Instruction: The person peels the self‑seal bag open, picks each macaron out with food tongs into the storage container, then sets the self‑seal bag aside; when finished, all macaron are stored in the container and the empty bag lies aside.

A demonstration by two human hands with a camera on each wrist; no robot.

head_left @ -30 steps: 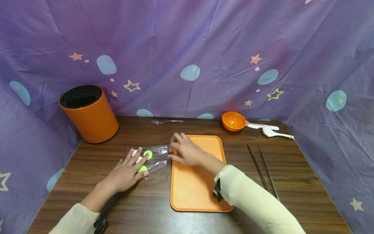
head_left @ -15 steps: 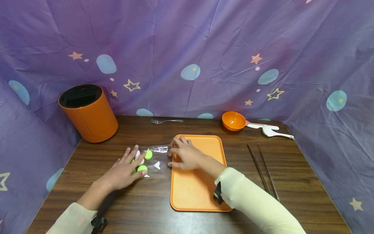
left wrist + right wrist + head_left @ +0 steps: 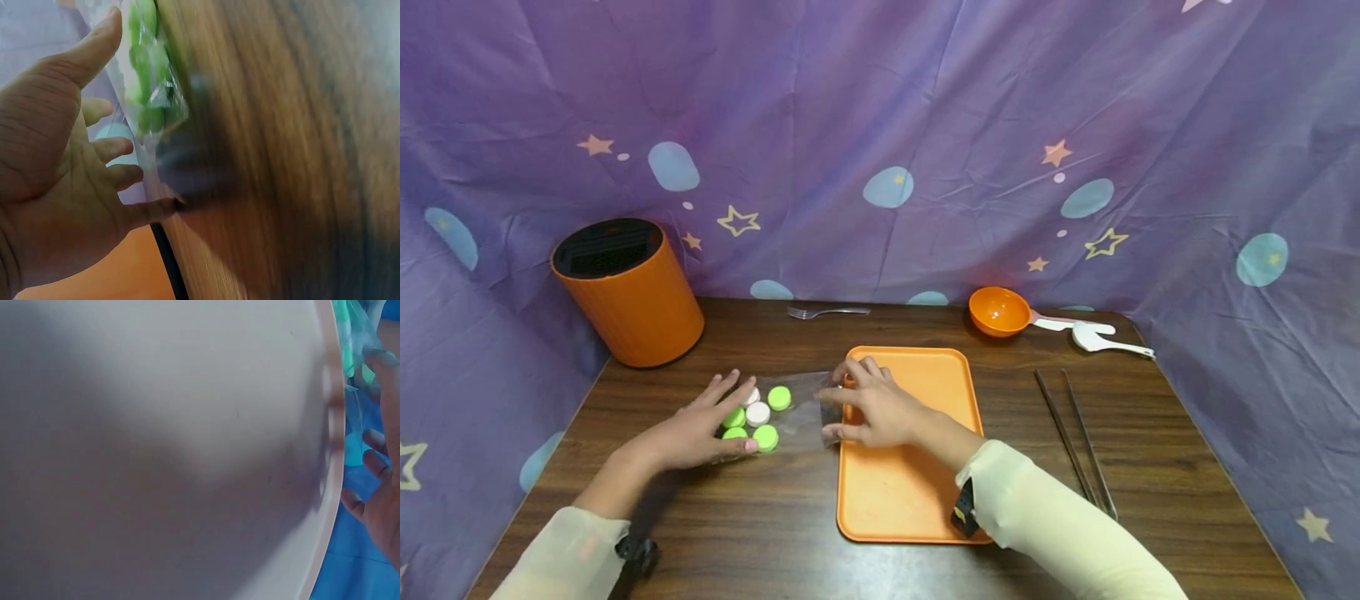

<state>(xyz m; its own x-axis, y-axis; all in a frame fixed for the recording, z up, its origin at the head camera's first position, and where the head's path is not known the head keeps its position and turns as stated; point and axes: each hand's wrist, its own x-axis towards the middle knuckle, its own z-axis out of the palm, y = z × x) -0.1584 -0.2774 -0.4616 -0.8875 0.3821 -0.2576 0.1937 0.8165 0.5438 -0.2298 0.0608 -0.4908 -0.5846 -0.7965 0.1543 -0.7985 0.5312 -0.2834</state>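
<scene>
The clear bag of green and white caps lies on the tabletop, left of the orange tray. The right hand pinches its right edge; the left hand rests flat-fingered on its left end. An orange canister stands far left.

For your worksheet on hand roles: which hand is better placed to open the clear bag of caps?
Probably the right hand: its fingers pinch the clear bag at the end beside the orange tray. The left hand lies flat by the caps, steadying them.
</scene>
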